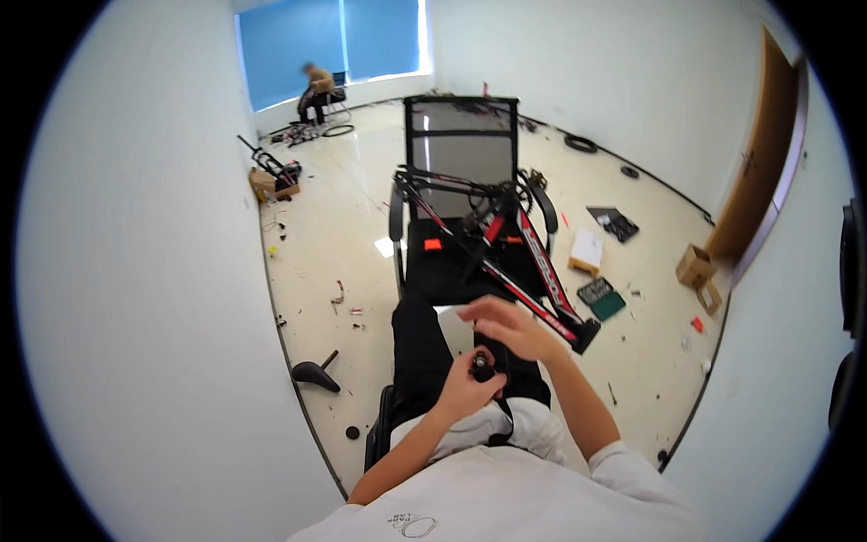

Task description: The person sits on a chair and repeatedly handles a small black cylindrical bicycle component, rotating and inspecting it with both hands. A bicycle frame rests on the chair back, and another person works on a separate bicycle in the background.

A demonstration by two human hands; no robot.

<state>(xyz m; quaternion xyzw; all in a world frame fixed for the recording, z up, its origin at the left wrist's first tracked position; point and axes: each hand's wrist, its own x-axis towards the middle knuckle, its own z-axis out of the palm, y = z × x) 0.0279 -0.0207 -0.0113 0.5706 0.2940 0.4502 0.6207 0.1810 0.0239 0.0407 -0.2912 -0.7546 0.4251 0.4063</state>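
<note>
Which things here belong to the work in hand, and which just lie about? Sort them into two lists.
In hand:
- small dark part, gripped by left hand
- right hand hovering just above it
- bicycle frame resting on the black chair

Lying about:
- bicycle saddle on the floor
- green tool case
- cardboard boxes
- tyre

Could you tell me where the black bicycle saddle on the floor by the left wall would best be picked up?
Probably by the saddle's thin post, which sticks up and to the right, clear of the floor. Come from above on the right; the wall crowds its left.
</note>
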